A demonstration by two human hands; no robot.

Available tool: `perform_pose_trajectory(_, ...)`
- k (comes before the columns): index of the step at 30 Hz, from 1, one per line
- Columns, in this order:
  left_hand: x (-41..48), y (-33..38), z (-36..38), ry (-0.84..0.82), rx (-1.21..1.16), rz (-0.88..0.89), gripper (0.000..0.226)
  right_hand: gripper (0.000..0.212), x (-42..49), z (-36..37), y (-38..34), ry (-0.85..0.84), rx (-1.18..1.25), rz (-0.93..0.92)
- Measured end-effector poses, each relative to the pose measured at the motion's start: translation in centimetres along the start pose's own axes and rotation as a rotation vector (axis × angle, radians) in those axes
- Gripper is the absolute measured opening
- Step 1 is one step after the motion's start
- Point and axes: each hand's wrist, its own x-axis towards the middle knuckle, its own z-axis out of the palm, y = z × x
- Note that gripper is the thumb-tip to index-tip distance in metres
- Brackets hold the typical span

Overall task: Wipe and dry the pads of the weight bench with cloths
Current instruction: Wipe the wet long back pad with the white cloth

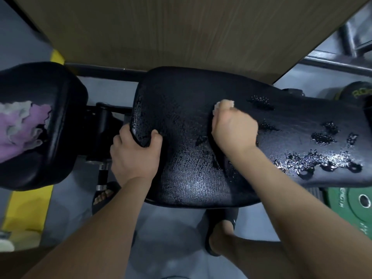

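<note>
Two bare forearms reach down from the camera to a weight bench as a person in black sandals [104, 195] stands close against it on a grey floor. The left hand [134, 152] grips the near corner of the long black textured vinyl back pad [191, 117], thumb on top and fingers curled round the edge, seemingly to steady it. The right hand [235, 127], closed into a fist, presses a bunched pale beige cloth [225, 103] onto the middle of that pad; only a tuft of cloth shows beyond the knuckles. The pad's left half carries a thin smeared sheen, which suggests it has had a wet pass, while pools of liquid [322, 135] stand unspread across its right half, so the wiping looks roughly midway on this pad. Nothing here looks dry yet. To the left, apart from the back pad across the hinge gap, the black vinyl seat pad [60, 117] holds a crumpled purple and grey cloth [24, 125], probably kept for drying; whether the seat has been wiped cannot be told. A brown wood-grain panel [181, 31] rises behind the bench, and a green weight plate [354, 206] lies on the floor at right.
</note>
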Motion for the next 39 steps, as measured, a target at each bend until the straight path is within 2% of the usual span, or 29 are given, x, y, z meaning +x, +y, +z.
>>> perform_pose_trajectory(4,0.1,-0.1,0.0,-0.008,0.001,0.0,0.065,0.03,-3.0,0.1,-1.8,-0.064,0.004,-0.309)
perform_pose_trajectory(5,0.1,-0.2,0.0,-0.008,0.0,0.0,0.066,0.029,-2.8,0.1,-1.2,-0.088,0.0,-0.317)
perform_pose_trajectory(10,0.1,-0.2,0.0,-0.001,0.01,0.005,0.065,0.027,-0.7,-0.1,1.4,-0.002,-0.008,-0.032)
perform_pose_trajectory(15,0.1,-0.2,-0.1,-0.009,-0.002,0.003,0.064,0.025,-5.1,-0.3,-2.0,-0.067,0.093,-0.327)
perform_pose_trajectory(16,0.0,-0.2,-0.1,-0.009,-0.003,0.003,0.064,0.025,-5.0,-0.3,-1.6,-0.072,0.101,-0.336)
perform_pose_trajectory(20,0.1,-0.2,0.0,-0.003,0.0,0.006,0.065,0.026,-3.0,-0.2,1.3,-0.038,0.0,-0.089)
perform_pose_trajectory(22,0.1,-0.2,0.0,-0.002,0.016,0.001,0.066,0.025,-3.1,-0.3,1.0,-0.04,-0.011,-0.05)
perform_pose_trajectory(27,0.1,-0.2,-0.1,-0.012,-0.002,0.005,0.066,0.026,-5.9,-0.6,-0.8,-0.132,0.083,-0.365)
perform_pose_trajectory(29,0.0,-0.2,0.0,-0.009,0.001,0.005,0.065,0.027,-3.8,-0.3,0.4,-0.084,0.026,-0.323)
perform_pose_trajectory(31,0.1,-0.2,0.1,-0.003,0.007,0.005,0.066,0.025,-1.0,0.0,1.2,-0.002,-0.003,-0.167)
perform_pose_trajectory(33,0.1,-0.3,0.1,0.001,0.009,0.006,0.067,0.026,0.1,0.0,0.1,-0.026,0.027,-0.085)
perform_pose_trajectory(35,0.1,-0.2,0.0,-0.002,0.005,0.008,0.067,0.027,-0.9,0.2,-2.0,-0.053,0.06,-0.199)
perform_pose_trajectory(37,0.0,-0.2,0.0,-0.005,0.002,0.011,0.067,0.024,-2.3,0.3,-3.1,-0.06,0.149,-0.397)
perform_pose_trajectory(39,0.1,-0.3,0.0,-0.002,0.005,0.011,0.066,0.024,-0.9,0.4,-2.2,-0.069,0.174,-0.444)
